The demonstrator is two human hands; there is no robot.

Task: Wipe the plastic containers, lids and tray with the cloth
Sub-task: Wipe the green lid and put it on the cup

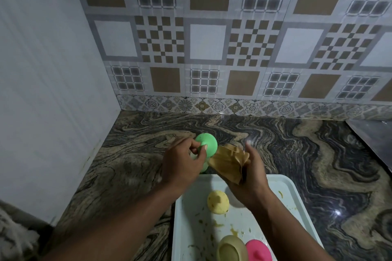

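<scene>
Left hand (182, 163) pinching round green plastic lid (206, 147) above counter; right hand (248, 174) clutching crumpled brown cloth (230, 163) beside it. Nearer, stained white tray (297, 201) holding yellow (218, 201), olive (232, 249), pink (258, 250) pieces, seemingly unwiped.

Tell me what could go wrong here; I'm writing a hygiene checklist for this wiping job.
1. The left hand pinches the green lid at one edge above the stone counter; it might slip and drop.
2. The tray shows yellowish smears, so wiped pieces set back on it could get dirty again.
3. The brown cloth in the right hand looks bunched and may spread residue rather than lift it.
</scene>
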